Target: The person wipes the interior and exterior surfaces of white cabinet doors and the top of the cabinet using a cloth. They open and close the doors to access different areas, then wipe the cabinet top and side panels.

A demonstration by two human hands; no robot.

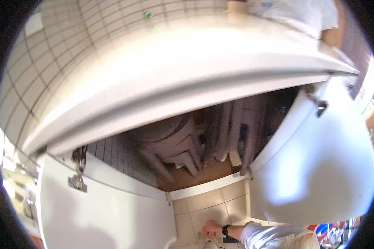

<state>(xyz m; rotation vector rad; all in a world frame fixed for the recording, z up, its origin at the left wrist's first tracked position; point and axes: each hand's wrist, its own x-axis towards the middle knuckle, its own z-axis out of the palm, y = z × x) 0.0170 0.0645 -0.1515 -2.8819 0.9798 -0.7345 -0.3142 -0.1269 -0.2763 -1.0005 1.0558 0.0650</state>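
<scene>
My right hand [212, 229], with a black wristband and a white sleeve, reaches in at the bottom over the floor tiles. It is blurred, and whether its fingers hold anything cannot be made out. My left hand is out of view. Before me a cabinet stands open below a white countertop [162, 59], its left door [106, 214] and right door [324, 162] both swung outward. In the dim inside are what look like pale plastic stools [174, 146], with more long pale legs [237, 130] beside them.
Metal hinges [78, 183] jut from the doors. A white sill [208, 186] edges the cabinet's brown base [190, 180]. White wall tiles [59, 43] rise behind the countertop. A white plastic bag [299, 15] lies at the far right, and colourful items [328, 230] stand at lower right.
</scene>
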